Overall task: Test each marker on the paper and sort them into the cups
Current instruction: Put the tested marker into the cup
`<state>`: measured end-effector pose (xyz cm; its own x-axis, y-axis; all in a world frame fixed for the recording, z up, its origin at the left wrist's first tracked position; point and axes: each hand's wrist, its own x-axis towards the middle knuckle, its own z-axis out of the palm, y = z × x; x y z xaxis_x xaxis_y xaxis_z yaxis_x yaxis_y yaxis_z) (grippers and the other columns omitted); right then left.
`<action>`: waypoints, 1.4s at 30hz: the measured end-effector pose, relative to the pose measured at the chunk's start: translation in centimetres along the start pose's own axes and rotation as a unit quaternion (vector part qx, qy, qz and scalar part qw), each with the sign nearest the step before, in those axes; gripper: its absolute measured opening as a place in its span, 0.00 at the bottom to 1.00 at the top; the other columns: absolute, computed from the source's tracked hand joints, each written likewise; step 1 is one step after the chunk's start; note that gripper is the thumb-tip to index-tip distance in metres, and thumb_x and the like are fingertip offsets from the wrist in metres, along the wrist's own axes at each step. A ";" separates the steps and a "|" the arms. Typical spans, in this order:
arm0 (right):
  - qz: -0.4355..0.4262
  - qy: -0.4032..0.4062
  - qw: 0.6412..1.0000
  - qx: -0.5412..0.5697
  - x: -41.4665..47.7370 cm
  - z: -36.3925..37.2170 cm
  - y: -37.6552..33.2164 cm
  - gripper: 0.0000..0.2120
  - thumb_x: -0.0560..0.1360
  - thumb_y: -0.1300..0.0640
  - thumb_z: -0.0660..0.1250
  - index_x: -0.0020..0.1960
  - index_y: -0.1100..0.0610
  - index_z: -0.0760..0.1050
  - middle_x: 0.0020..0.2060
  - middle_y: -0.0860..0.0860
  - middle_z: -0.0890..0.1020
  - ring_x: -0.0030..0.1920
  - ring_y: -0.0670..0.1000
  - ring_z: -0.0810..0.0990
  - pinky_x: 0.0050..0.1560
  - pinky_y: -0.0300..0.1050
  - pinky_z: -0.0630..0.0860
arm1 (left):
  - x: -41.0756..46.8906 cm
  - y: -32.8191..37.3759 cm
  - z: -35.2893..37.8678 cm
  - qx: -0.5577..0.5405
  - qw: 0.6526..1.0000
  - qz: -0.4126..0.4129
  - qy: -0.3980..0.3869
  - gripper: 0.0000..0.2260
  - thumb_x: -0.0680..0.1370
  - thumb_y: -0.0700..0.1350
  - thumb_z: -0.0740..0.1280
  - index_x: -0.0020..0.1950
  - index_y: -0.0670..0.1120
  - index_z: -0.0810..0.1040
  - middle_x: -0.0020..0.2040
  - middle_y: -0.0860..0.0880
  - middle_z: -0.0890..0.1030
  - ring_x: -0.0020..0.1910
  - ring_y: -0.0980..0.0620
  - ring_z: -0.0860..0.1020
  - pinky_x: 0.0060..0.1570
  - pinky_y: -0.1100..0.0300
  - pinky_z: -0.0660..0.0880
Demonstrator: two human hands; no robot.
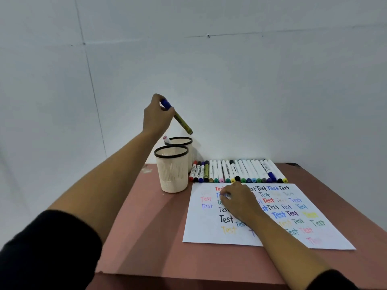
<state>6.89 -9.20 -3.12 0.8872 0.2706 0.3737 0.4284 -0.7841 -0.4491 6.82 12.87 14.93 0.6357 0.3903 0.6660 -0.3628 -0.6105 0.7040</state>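
Observation:
My left hand [156,116] is raised above the two cups and pinches a yellow-green marker with a blue cap [179,119], tilted with its lower end over the far cup [182,144]. That cup holds one pink-tipped marker [167,140]. The near cup [173,170] stands in front of it; I cannot see inside. My right hand [238,203] rests on the white paper [209,233], which is covered with "Test" in many colours; its fingers are curled, and whether they hold anything is unclear. A row of several markers [236,171] lies behind the paper.
The reddish-brown table [150,237] stands against a plain white wall [230,80]. The cups are at its back left corner, the paper to the right of them. The table's front edge runs along the bottom of the view.

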 end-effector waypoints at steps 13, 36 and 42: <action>-0.007 0.009 1.000 -0.029 0.4 0.4 0.1 0.11 0.77 0.52 0.63 0.56 0.50 0.80 0.54 0.51 0.78 0.57 0.52 0.74 0.57 0.47 0.73 | 0.1 -5.2 4.1 0.148 0.981 -0.071 -0.107 0.11 0.75 0.42 0.65 0.57 0.41 0.72 0.51 0.44 0.77 0.42 0.48 0.75 0.39 0.58 0.69; -0.001 0.015 1.000 0.007 0.0 -0.3 -0.4 0.09 0.76 0.54 0.65 0.53 0.53 0.82 0.53 0.54 0.79 0.56 0.54 0.76 0.55 0.49 0.75 | -13.5 -3.6 6.5 0.095 0.964 0.063 -0.242 0.09 0.78 0.41 0.62 0.53 0.40 0.79 0.48 0.46 0.82 0.45 0.51 0.77 0.47 0.60 0.73; -0.010 0.013 1.000 -0.017 -0.1 -0.4 -0.6 0.11 0.77 0.55 0.63 0.55 0.55 0.80 0.53 0.55 0.78 0.55 0.55 0.76 0.54 0.49 0.75 | -15.1 -7.1 6.5 0.106 0.962 -0.001 -0.253 0.09 0.78 0.42 0.61 0.53 0.42 0.80 0.51 0.46 0.82 0.47 0.53 0.76 0.47 0.63 0.70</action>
<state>6.47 -8.99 -2.53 0.8732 0.2720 0.4045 0.4400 -0.7969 -0.4140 4.24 6.82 -1.71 0.9060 0.0401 0.4215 -0.2472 -0.7582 0.6034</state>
